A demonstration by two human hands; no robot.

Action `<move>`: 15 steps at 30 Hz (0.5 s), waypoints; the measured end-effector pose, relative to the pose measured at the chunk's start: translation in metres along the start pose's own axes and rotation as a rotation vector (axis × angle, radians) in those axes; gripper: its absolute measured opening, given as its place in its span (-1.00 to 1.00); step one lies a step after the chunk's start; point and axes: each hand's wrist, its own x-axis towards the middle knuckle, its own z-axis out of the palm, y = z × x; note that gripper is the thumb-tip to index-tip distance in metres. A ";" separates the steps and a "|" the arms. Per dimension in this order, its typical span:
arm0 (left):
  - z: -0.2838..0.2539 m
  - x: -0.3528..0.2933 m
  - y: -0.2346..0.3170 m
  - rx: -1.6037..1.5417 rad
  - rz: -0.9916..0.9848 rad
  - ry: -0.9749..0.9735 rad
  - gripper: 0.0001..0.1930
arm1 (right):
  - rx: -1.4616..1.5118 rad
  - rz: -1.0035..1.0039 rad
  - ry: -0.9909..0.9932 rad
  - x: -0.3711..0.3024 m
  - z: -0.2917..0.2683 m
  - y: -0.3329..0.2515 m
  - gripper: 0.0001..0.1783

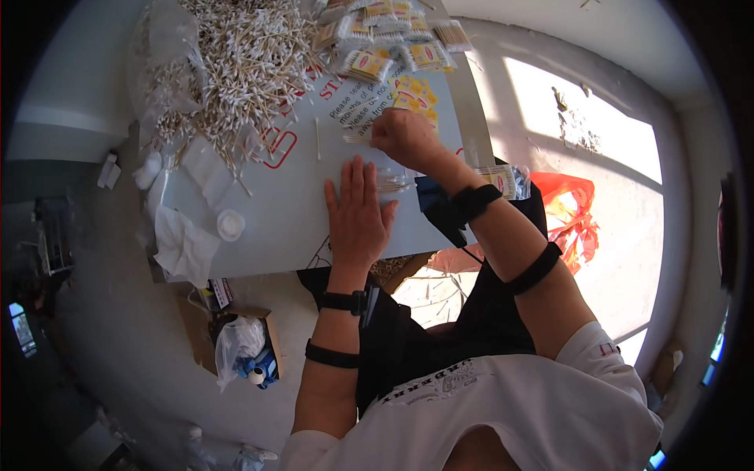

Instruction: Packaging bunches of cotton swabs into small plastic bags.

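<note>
My left hand [357, 212] lies flat on the grey printed board [302, 216] covering the table, fingers stretched out. Beside its thumb is a clear bag [393, 182] with cotton swabs in it. Farther up, my right hand [408, 140] is closed, and the ends of a few cotton swabs [357, 139] stick out at its left side. Its fingertips are hidden beneath the hand. Yellow printed cards [415, 96] lie spread just beyond it. One loose cotton swab [318, 139] rests to the left of both hands.
A big heap of loose cotton swabs [243, 63] spills from a plastic bag at the far left. Filled swab packs [385, 47] pile up at the back. White tissue [184, 243] and a small white round object [230, 225] sit near the left edge. A red plastic bag [569, 212] is at right.
</note>
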 end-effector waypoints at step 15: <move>-0.001 0.000 0.001 -0.015 -0.012 0.012 -0.28 | 0.015 -0.197 -0.064 -0.011 0.007 0.004 -0.91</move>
